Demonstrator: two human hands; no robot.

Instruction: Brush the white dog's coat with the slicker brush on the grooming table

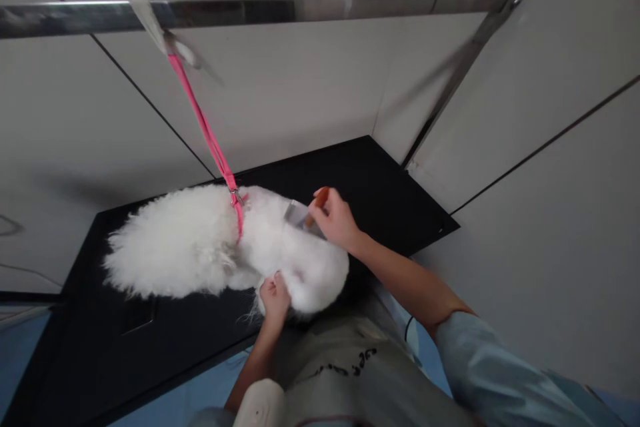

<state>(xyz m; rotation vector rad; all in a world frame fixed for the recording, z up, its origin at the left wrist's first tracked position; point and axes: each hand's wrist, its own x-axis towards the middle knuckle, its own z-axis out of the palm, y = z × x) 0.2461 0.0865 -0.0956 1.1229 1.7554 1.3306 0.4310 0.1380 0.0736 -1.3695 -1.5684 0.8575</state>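
Note:
A white fluffy dog is on the black grooming table, its coat longer on the left and shorter on the right. My right hand is closed around the orange-brown handle of a slicker brush. The brush's grey head rests against the dog's short fur, partly hidden by the hand. Lower down, my left hand is closed on fur at the dog's near side; whether a leg is inside the grip cannot be made out. A pink leash loops round the dog's body.
A metal bar runs across above the table, with a white strap tying the leash to it. Its post comes down at the table's right rear. Pale wall panels stand behind. A white rounded object shows at the bottom edge.

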